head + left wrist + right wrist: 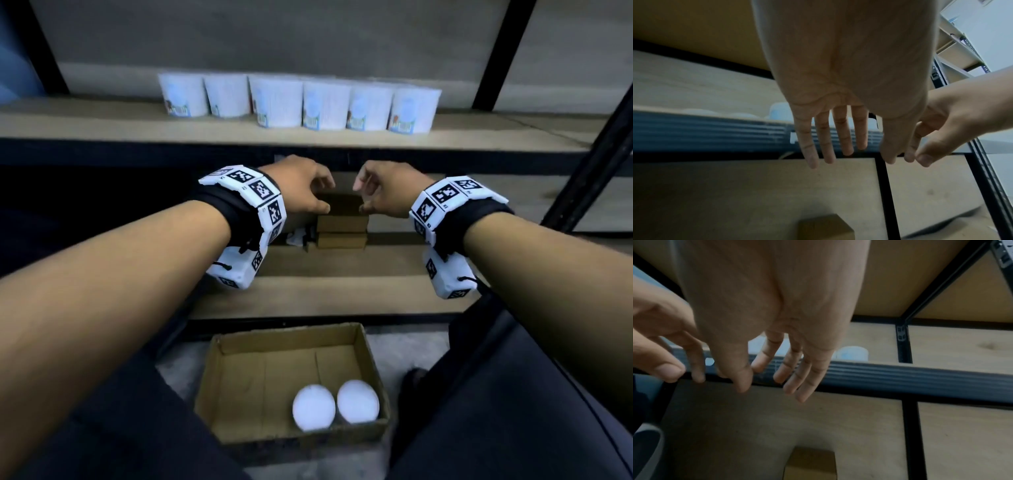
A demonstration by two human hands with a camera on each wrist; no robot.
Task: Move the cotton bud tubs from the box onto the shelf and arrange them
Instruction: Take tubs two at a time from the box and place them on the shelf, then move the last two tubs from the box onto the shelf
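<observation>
Several white cotton bud tubs stand in a row on the wooden shelf. Two more tubs sit upright in the near right corner of the open cardboard box on the floor. My left hand and right hand hover side by side below the shelf's front edge, fingers relaxed and holding nothing. The left wrist view shows my left fingers spread straight. In the right wrist view my right fingers hang loose in front of the dark shelf rail.
Small stacked brown boxes sit on the lower shelf under my hands. Black metal uprights frame the shelving. My dark-clothed legs flank the box. The left end of the upper shelf is bare.
</observation>
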